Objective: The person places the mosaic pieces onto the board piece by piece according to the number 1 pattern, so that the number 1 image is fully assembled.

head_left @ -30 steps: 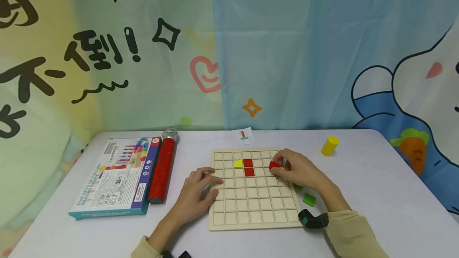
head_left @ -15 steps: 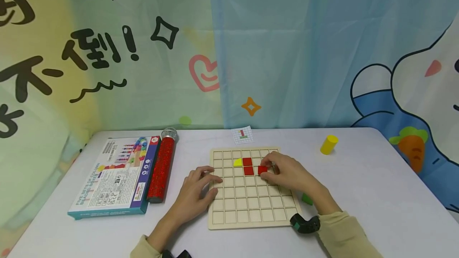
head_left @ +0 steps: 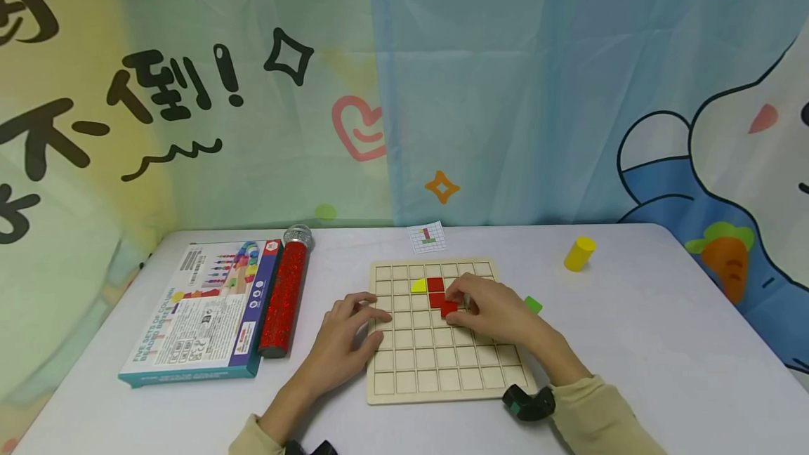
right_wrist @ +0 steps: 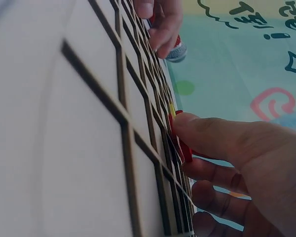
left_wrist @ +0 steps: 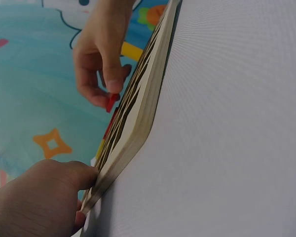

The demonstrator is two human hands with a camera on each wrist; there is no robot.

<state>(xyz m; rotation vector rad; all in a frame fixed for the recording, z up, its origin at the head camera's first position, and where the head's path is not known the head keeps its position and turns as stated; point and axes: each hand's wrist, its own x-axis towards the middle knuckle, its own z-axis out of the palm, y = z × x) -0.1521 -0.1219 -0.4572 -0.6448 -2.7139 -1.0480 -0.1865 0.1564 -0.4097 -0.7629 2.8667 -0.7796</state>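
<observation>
The right hand (head_left: 496, 309) is pinching a red piece (head_left: 449, 309) at the gridded board (head_left: 436, 359), beside the lower red square (head_left: 436, 300); a second ago it was pinching it near the right edge. The left hand (head_left: 347, 332) is resting relaxed fingers on the left edge, as before. The right forearm is partly hiding a green piece (head_left: 533, 304). A yellow cylinder (head_left: 580, 254) is sitting beyond; a box (head_left: 208, 307) and microphone (head_left: 286, 300) are lying leftward.

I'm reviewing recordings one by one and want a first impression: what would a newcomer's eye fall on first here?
Probably the cartoon backdrop behind the table, with big black lettering on its left. Next, the glittery red microphone beside the box, left of the wooden grid board. Then, over that board, the right hand pinching a red tile, while the left hand rests at its left edge.
</observation>
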